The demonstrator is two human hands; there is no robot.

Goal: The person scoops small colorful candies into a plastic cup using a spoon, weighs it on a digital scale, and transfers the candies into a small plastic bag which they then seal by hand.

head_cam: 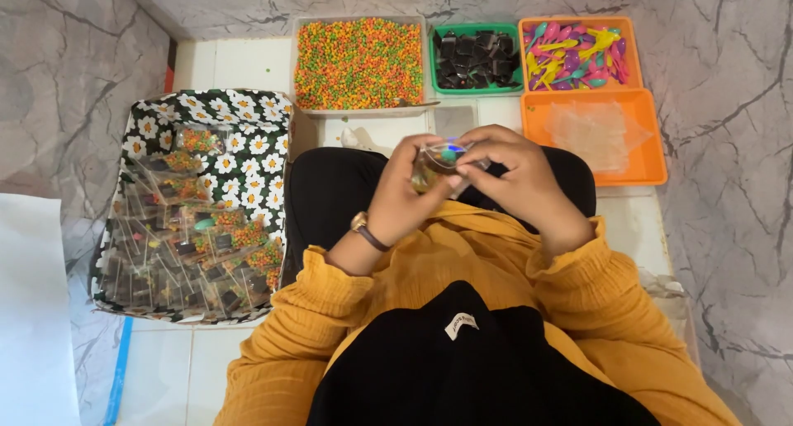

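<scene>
Packet (439,163), small and of clear plastic, is held above the person's lap between both hands, with its long axis running roughly left to right and tilted slightly; which end is the open one cannot be told. Inside it a green piece and some small coloured bits show through the film. Left hand (405,199) is closed on the packet's left end, fingers curled over it, a watch (364,228) with a brown strap on that wrist. Right hand (520,178) is closed on the packet's right end, fingertips pinching its upper edge. Both sleeves are mustard yellow, and the lap beneath is covered in black cloth. Just beyond the hands, on the white tiled floor (239,62), stands a row of containers: a pale tray (360,108) filled with small orange, green and yellow pellets, a green tray (433,62) of dark square pieces beside it, and an orange tray (524,58) of coloured plastic spoons at the far right. A second orange tray (652,157), nearer the person on the right, holds a stack of clear empty bags. To the person's left sits a box (248,112) with a black-and-white daisy pattern, holding many filled clear packets laid in overlapping rows. Grey marble-pattern surfaces flank the floor on both sides.
</scene>
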